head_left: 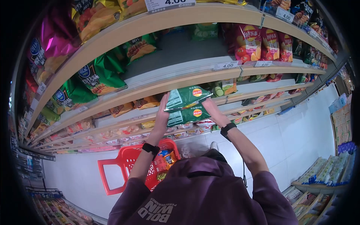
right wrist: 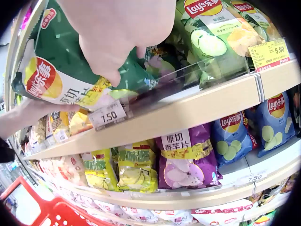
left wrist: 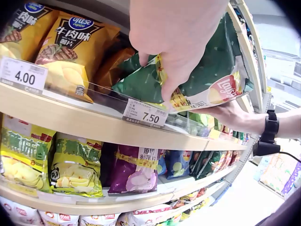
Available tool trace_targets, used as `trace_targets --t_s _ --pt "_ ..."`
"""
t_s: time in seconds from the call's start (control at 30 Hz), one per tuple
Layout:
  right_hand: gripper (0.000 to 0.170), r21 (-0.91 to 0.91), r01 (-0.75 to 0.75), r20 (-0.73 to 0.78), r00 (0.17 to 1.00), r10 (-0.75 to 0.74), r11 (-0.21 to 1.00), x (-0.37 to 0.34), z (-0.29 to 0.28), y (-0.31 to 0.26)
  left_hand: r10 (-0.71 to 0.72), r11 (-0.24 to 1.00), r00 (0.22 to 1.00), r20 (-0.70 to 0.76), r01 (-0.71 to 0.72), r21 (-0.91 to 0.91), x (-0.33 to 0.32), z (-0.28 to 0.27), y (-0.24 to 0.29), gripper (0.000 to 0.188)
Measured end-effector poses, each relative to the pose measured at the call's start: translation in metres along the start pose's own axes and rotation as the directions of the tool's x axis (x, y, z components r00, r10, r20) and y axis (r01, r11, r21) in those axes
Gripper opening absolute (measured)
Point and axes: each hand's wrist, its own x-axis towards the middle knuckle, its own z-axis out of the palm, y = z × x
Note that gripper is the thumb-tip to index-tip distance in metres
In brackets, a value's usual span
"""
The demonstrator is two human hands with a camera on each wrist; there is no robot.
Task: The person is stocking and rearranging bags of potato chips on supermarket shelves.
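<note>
Two dark green chip bags, one (head_left: pixel 187 96) above the other (head_left: pixel 187 115) in the head view, lie between both hands at the shelf front. My left hand (head_left: pixel 162 114) grips their left side and my right hand (head_left: pixel 215 112) their right side. In the left wrist view, fingers of the left hand (left wrist: pixel 176 40) bend over a green bag (left wrist: pixel 211 70), with the right hand (left wrist: pixel 235 117) at its far end. The right wrist view has the right hand (right wrist: pixel 117 35) over the green bag (right wrist: pixel 66 56) and the left hand (right wrist: pixel 33 115) beneath the opposite end.
A red basket (head_left: pixel 125 157) with several packets stands on the floor to the left. Curved shelves (head_left: pixel 180 18) of chip bags run above and below the hands. Price tags line the edges, one (left wrist: pixel 145 113) close to the bag. Low racks (head_left: pixel 318 183) are at the lower right.
</note>
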Motion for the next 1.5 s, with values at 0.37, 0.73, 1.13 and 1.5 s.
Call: trace_targets --t_s 0.37,0.73,1.13,1.5 --pt "0.093 0.129 -0.274 0.181 0.952 0.249 0.953 0.032 -0.025 0.000 -0.078 0.997 0.987 0.144 0.077 0.015 0.027 -0.018 -0.002 0.094" --pt "0.065 0.308 -0.459 0.221 0.886 0.407 0.833 0.074 -0.009 0.009 -0.509 0.860 0.820 0.262 0.496 0.119 0.072 -0.022 -0.011 0.063" --pt "0.065 0.172 -0.653 0.356 0.739 0.571 0.738 0.046 0.048 0.059 -0.249 0.968 0.943 -0.222 0.238 -0.074 0.023 0.038 -0.078 0.053" --pt "0.072 0.276 -0.634 0.214 0.774 0.596 0.723 0.072 0.026 0.027 -0.436 0.900 0.899 -0.035 0.435 -0.032 0.060 0.019 -0.031 0.070"
